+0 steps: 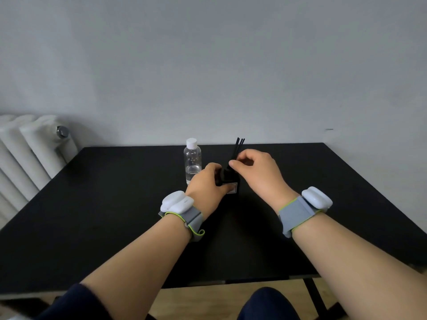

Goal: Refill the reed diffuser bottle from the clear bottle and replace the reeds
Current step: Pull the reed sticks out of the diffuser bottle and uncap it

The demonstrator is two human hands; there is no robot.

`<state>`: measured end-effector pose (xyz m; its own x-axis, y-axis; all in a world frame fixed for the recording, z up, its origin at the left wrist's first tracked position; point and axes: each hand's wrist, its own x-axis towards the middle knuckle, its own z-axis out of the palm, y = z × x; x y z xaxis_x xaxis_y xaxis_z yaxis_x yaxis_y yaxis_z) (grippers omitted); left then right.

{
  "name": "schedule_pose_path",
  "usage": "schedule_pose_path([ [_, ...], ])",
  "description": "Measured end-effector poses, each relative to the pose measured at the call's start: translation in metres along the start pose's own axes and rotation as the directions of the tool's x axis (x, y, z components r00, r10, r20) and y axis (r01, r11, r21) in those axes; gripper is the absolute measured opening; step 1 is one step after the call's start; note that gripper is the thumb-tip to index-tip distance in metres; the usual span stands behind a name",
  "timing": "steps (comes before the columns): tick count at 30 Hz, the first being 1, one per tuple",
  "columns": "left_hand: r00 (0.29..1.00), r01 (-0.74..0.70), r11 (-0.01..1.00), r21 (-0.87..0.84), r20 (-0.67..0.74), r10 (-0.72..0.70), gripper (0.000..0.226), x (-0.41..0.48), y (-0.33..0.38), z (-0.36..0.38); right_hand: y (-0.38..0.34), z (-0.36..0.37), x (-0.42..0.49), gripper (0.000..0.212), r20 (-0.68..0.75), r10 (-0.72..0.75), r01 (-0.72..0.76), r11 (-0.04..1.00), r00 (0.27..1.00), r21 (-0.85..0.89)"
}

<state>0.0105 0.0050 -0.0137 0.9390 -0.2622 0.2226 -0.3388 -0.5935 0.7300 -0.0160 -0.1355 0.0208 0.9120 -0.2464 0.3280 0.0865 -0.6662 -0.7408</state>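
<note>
We have the dark diffuser bottle (233, 181) standing near the middle of the table's (115, 204) far edge. Our left hand (205, 183) wraps around it from the left side, probably to steady it. Our right hand (256, 172) pinches the black reeds (239, 146) just above the neck, ready, we judge, to draw them out. The clear bottle (193, 162), capped and partly full, waits upright just beside the left hand, within easy reach for pouring.

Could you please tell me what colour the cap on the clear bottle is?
White; the cap on the clear bottle shows plainly in the head view.
</note>
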Motion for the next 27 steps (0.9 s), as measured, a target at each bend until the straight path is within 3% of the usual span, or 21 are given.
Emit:
schedule_pose_path([
  [8,1.000,0.014,0.999,-0.048,0.020,-0.013,0.072,-0.004,-0.001,-0.006,-0.006,0.005,-0.004,0.016,0.008,-0.007,0.007,1.000,1.000,-0.028],
  [13,0.999,-0.021,0.999,-0.029,0.047,0.023,0.055,-0.005,-0.002,-0.008,-0.007,0.003,-0.005,0.016,0.000,-0.007,0.007,1.000,1.000,-0.016],
  [21,0.996,-0.034,0.996,-0.078,0.078,0.040,0.056,-0.007,-0.008,-0.011,-0.010,-0.001,-0.003,0.016,-0.023,-0.020,0.020,1.000,1.000,0.014],
  [27,0.997,-0.018,0.992,-0.124,0.076,0.027,0.056,-0.007,-0.009,-0.012,-0.009,-0.004,0.001,0.013,-0.039,-0.024,0.030,0.989,0.999,0.144],
])
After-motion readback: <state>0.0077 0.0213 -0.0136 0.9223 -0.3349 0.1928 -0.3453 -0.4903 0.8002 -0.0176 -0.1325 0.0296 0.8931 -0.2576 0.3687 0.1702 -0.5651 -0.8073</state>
